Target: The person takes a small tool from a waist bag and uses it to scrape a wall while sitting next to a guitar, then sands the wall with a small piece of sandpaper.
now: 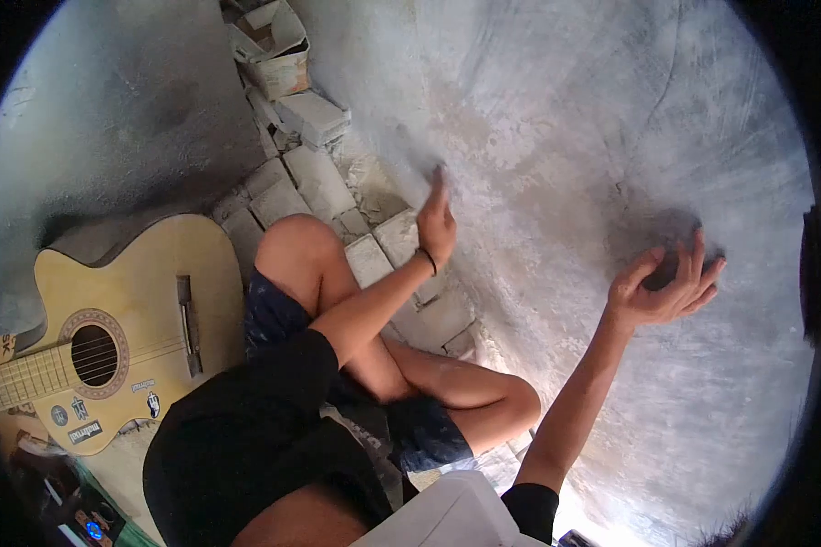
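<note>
My left hand, with a dark band at its wrist, is raised edge-on in front of the grey plastered wall. Its fingers stretch upward, slightly blurred at the tips, and nothing shows in them. Farther right, my right hand has its fingers spread against the same wall, over a dark shadow. No object is visible in that hand. Below both arms are my folded legs, in dark blue shorts.
An acoustic guitar with stickers lies at the left, beside my knee. Pale bricks run along the wall's foot, with an open carton at their far end. A white object shows at the bottom edge, close to the camera.
</note>
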The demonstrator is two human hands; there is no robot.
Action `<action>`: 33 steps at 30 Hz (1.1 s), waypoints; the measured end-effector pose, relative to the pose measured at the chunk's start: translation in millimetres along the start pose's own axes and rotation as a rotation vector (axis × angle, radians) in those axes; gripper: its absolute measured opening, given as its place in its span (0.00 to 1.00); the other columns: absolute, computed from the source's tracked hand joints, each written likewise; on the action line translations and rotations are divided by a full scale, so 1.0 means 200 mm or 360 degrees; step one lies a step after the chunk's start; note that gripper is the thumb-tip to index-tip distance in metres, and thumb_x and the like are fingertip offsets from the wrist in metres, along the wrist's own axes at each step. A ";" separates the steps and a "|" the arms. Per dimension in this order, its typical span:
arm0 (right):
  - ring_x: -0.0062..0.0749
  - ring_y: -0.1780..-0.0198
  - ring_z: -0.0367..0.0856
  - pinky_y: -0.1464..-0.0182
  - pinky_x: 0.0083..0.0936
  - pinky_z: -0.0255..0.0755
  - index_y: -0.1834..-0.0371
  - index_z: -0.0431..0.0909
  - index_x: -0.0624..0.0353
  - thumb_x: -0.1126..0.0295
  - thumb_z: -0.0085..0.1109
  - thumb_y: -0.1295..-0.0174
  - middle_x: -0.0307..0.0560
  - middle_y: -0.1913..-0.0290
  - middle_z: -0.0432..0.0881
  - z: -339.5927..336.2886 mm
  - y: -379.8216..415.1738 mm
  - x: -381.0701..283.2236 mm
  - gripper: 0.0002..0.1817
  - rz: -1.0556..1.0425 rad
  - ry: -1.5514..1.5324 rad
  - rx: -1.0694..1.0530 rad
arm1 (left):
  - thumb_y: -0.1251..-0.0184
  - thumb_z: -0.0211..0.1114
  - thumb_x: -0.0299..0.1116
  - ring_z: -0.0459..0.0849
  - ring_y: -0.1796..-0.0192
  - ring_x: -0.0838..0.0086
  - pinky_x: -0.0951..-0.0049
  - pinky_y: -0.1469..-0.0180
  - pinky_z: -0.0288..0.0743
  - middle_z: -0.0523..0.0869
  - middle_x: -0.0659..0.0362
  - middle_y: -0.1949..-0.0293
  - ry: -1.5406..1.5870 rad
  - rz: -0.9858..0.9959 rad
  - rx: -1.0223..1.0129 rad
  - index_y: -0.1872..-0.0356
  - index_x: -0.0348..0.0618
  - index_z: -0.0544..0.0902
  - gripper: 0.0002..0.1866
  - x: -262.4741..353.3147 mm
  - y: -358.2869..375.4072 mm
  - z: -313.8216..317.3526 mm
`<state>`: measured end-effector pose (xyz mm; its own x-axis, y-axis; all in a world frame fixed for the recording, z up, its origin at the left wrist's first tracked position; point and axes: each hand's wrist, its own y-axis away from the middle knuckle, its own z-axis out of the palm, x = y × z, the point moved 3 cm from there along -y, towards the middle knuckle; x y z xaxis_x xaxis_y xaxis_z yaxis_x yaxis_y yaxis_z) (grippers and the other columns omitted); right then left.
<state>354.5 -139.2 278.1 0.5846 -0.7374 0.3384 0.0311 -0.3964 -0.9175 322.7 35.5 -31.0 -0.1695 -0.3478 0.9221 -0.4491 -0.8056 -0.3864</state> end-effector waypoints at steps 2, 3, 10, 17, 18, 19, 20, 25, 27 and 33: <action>0.46 0.24 0.63 0.20 0.42 0.36 0.53 0.79 0.52 0.66 0.57 0.38 0.41 0.39 0.83 0.00 0.00 -0.01 0.11 0.0002 -0.0027 0.0000 | 0.38 0.51 0.10 0.67 0.27 0.51 0.60 0.27 0.66 0.67 0.43 0.28 -0.0090 0.0034 -0.0109 0.25 0.38 0.61 0.37 0.03 0.08 0.01; 0.46 0.24 0.63 0.20 0.42 0.36 0.53 0.79 0.52 0.66 0.57 0.38 0.41 0.39 0.83 0.00 -0.01 0.00 0.11 -0.0008 -0.0039 0.0008 | 0.37 0.51 0.10 0.68 0.27 0.52 0.60 0.28 0.68 0.69 0.45 0.28 -0.0058 -0.0004 -0.0135 0.25 0.39 0.61 0.36 0.01 0.07 0.00; 0.45 0.24 0.63 0.20 0.42 0.36 0.53 0.79 0.50 0.66 0.58 0.37 0.39 0.39 0.83 0.01 0.02 0.01 0.11 -0.0032 -0.0021 -0.0009 | 0.35 0.49 0.11 0.72 0.30 0.52 0.60 0.33 0.73 0.71 0.45 0.29 0.0016 0.0083 0.0035 0.26 0.41 0.64 0.34 -0.01 0.09 0.03; 0.43 0.24 0.64 0.19 0.42 0.36 0.53 0.79 0.50 0.67 0.59 0.39 0.38 0.40 0.84 0.02 0.02 -0.01 0.12 -0.0014 -0.0030 0.0054 | 0.31 0.50 0.13 0.74 0.31 0.54 0.61 0.34 0.73 0.70 0.46 0.29 0.0035 -0.0058 -0.0323 0.24 0.42 0.61 0.33 0.06 0.41 0.01; 0.43 0.24 0.64 0.20 0.42 0.36 0.53 0.79 0.50 0.67 0.59 0.40 0.38 0.40 0.84 0.01 0.02 0.00 0.12 -0.0016 -0.0039 0.0053 | 0.31 0.50 0.13 0.74 0.31 0.54 0.61 0.34 0.73 0.70 0.46 0.29 0.0044 -0.0061 -0.0319 0.24 0.42 0.61 0.33 0.06 0.42 0.01; 0.43 0.24 0.64 0.20 0.42 0.36 0.53 0.79 0.50 0.67 0.59 0.40 0.38 0.40 0.84 0.01 0.02 0.00 0.12 -0.0023 -0.0034 0.0050 | 0.29 0.49 0.15 0.74 0.31 0.54 0.62 0.33 0.72 0.70 0.45 0.29 0.0076 -0.0179 -0.0346 0.24 0.42 0.61 0.31 0.04 0.42 0.02; 0.44 0.24 0.64 0.20 0.42 0.36 0.53 0.79 0.50 0.68 0.58 0.40 0.38 0.40 0.84 0.01 0.02 0.01 0.12 -0.0024 -0.0046 0.0046 | 0.26 0.49 0.17 0.74 0.31 0.54 0.63 0.32 0.71 0.70 0.45 0.29 0.0106 -0.0297 -0.0375 0.25 0.41 0.62 0.29 0.03 0.40 0.02; 0.45 0.24 0.64 0.20 0.43 0.37 0.53 0.79 0.50 0.68 0.58 0.40 0.39 0.41 0.84 0.01 0.02 0.00 0.12 -0.0021 -0.0052 0.0046 | 0.23 0.48 0.22 0.73 0.30 0.52 0.63 0.32 0.70 0.72 0.43 0.30 0.0110 -0.0275 0.0033 0.26 0.39 0.63 0.26 -0.03 0.10 -0.03; 0.45 0.24 0.64 0.20 0.44 0.37 0.54 0.79 0.50 0.68 0.59 0.39 0.40 0.40 0.84 0.01 0.01 -0.01 0.11 -0.0039 -0.0071 0.0062 | 0.22 0.48 0.23 0.73 0.30 0.51 0.62 0.33 0.70 0.74 0.39 0.33 -0.0003 -0.0368 0.0055 0.27 0.33 0.63 0.25 -0.11 0.02 -0.02; 0.46 0.24 0.64 0.20 0.46 0.37 0.55 0.80 0.50 0.64 0.59 0.37 0.40 0.40 0.84 0.02 0.02 0.00 0.09 -0.0067 -0.0041 0.0060 | 0.26 0.48 0.19 0.75 0.33 0.48 0.60 0.32 0.70 0.75 0.41 0.34 0.0163 -0.0320 -0.0026 0.26 0.37 0.63 0.28 0.00 0.22 0.04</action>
<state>357.8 -138.8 274.6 0.6027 -0.7060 0.3718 0.0863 -0.4056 -0.9100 310.3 -3.1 -48.8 -0.1630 -0.1301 0.9780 -0.4966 -0.8457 -0.1952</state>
